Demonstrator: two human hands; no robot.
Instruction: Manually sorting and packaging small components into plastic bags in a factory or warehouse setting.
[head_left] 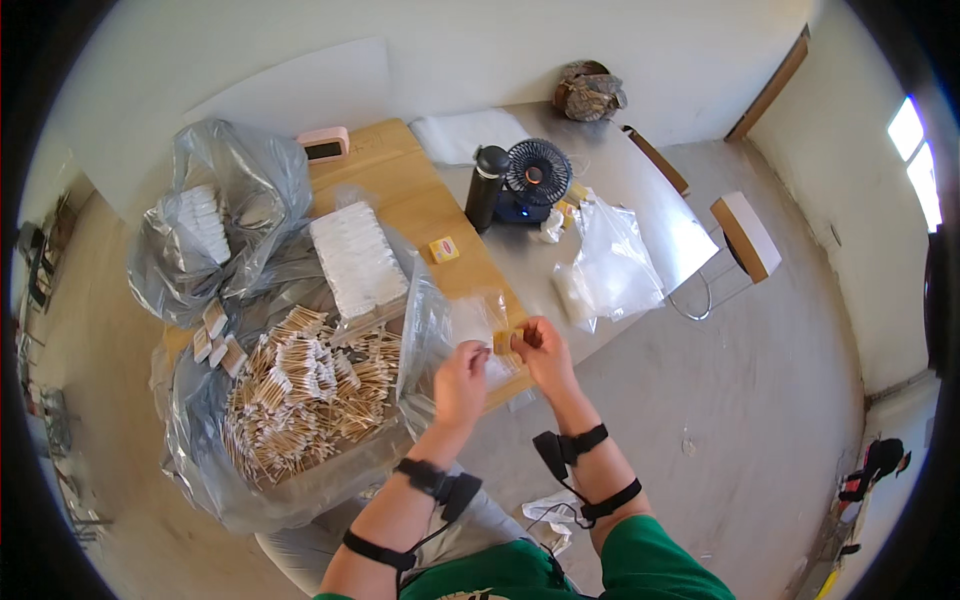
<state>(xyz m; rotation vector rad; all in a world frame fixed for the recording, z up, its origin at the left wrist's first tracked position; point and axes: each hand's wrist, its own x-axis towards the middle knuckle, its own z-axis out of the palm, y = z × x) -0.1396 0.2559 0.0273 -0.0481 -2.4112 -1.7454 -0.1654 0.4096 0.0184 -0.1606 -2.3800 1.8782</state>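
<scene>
Over the table's near edge, my right hand (545, 357) pinches a small yellow card (505, 341), which may be a label or a flat packet. Close on its left, my left hand (461, 382) has its fingertips pressed together; what they hold, if anything, is too small to name. Thin clear plastic bags (474, 318) lie just beyond both hands. To the left, a heap of wooden-stick cotton swabs (300, 395) fills a large grey plastic bag (200, 470). Farther up the wooden table rests a small yellow box (443, 250).
A white bundle of swabs (358, 260) sits behind the heap, and another grey bag (240, 160) stands far left. On the metal table (640, 165) are a black bottle (486, 188), a fan (539, 172), clear bags (612, 262) and a camouflage cap (590, 92). A stool (746, 237) stands right.
</scene>
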